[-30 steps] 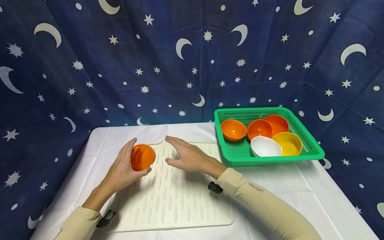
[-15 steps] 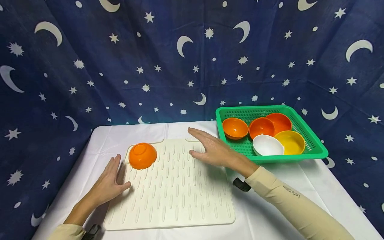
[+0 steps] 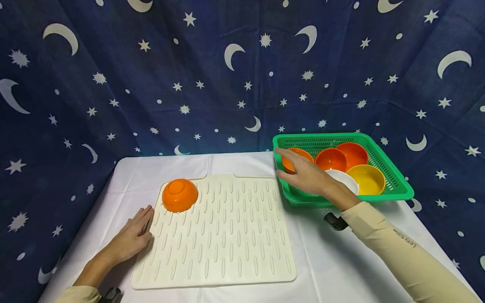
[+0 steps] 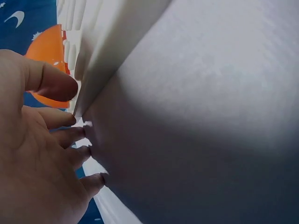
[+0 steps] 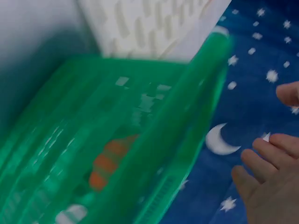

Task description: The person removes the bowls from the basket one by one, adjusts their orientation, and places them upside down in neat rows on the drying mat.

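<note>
An orange bowl (image 3: pixel 179 195) sits upside down on the far left corner of the cream drying mat (image 3: pixel 227 235). My left hand (image 3: pixel 130 237) lies beside the mat's left edge, its fingers loosely extended and holding nothing; in the left wrist view the fingertips (image 4: pixel 96 182) are right at the white cloth. Over the left side of the green basket (image 3: pixel 390 185) hovers my right hand (image 3: pixel 307 172), fingers straight and thumb apart. It partly covers an orange bowl (image 3: pixel 303 155) and a white bowl (image 3: pixel 345 180) in the head view.
Also in the basket are a yellow bowl (image 3: pixel 366 180) and two darker orange bowls, one at the front (image 3: pixel 331 160) and one behind (image 3: pixel 353 154). A white cloth (image 3: pixel 326 269) covers the table. A blue curtain (image 3: pixel 212 63) with moons and stars hangs behind.
The left hand has let go of the orange bowl, now upside down on the mat, and drawn back to the mat's left edge. The right hand has moved rightward from the mat to the basket.
</note>
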The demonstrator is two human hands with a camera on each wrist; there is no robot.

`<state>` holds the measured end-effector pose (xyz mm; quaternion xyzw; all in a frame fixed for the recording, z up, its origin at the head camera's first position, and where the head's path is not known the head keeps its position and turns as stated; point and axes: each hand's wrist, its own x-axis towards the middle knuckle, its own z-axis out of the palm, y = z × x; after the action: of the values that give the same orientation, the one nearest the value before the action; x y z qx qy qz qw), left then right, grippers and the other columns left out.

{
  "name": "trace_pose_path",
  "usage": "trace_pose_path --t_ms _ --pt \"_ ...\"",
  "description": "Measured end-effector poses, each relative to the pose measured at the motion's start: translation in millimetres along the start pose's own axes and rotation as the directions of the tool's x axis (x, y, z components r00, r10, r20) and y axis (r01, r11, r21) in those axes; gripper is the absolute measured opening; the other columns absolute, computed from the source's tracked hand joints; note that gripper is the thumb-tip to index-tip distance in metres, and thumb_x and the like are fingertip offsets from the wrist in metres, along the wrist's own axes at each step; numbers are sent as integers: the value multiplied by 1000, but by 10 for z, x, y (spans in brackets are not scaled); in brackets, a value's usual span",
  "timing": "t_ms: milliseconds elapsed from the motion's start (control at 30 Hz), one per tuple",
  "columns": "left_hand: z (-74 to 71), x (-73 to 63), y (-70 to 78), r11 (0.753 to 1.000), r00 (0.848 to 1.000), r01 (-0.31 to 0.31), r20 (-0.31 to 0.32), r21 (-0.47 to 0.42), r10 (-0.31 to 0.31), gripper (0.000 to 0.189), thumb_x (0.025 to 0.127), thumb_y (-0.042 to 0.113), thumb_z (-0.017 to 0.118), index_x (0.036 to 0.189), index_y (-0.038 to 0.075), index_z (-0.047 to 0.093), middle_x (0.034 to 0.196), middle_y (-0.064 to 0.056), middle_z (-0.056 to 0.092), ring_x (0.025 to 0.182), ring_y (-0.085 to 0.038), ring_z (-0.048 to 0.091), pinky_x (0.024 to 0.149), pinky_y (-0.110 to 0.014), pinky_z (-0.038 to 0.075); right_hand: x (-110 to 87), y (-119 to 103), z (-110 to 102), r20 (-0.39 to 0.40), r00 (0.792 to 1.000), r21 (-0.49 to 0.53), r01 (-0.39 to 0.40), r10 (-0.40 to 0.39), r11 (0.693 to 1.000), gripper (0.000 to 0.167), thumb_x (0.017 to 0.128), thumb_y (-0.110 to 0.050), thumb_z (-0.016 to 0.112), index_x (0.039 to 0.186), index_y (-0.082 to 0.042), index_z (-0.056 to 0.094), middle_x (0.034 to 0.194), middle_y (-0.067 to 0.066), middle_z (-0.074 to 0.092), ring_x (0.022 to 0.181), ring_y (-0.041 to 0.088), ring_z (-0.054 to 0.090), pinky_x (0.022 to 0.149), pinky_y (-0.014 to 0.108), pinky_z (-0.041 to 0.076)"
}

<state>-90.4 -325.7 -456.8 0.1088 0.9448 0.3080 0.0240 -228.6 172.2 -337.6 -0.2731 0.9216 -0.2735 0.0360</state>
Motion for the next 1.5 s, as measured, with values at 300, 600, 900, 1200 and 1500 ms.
trace_pose_path --t_ms 300,600,900,1200,1500 --pt "-44 51 22 995 999 -31 -8 97 32 70 84 6 63 146 -16 40 153 -36 32 141 -58 24 104 -79 21 73 473 -135 19 998 57 -66 65 996 69 96 -19 66 155 -1 35 155 24 37 124 44 48 102 60 44" --pt "27 27 5 991 999 -27 -38 135 32 73 81 11 68 145 -13 42 152 -35 35 140 -57 27 103 -79 23 218 761 -193 149 977 -45 -150 155 988 88 87 -16 77 153 12 27 154 35 30 134 51 37 110 66 32" --pt "-20 16 -36 988 998 -39 -49 149 46 75 79 14 76 145 -5 46 150 -31 40 138 -54 33 106 -69 31 223 777 -387 247 945 -118 -190 215 975 92 86 -19 79 151 16 23 153 38 28 136 53 33 111 67 28" --pt "-32 14 -63 992 999 -19 -27 122 22 76 81 16 76 147 -5 45 152 -32 38 139 -55 31 107 -69 29 384 889 -412 293 919 -139 -233 265 962 95 85 -17 80 153 14 21 155 39 22 140 55 27 109 68 31" --pt "-9 18 -52 995 1000 -5 -22 104 7 77 81 15 73 149 -6 42 154 -32 35 141 -55 28 109 -68 25 439 926 -351 236 900 -377 -262 366 888 113 74 -49 88 157 1 30 150 30 41 118 46 42 92 59 28"
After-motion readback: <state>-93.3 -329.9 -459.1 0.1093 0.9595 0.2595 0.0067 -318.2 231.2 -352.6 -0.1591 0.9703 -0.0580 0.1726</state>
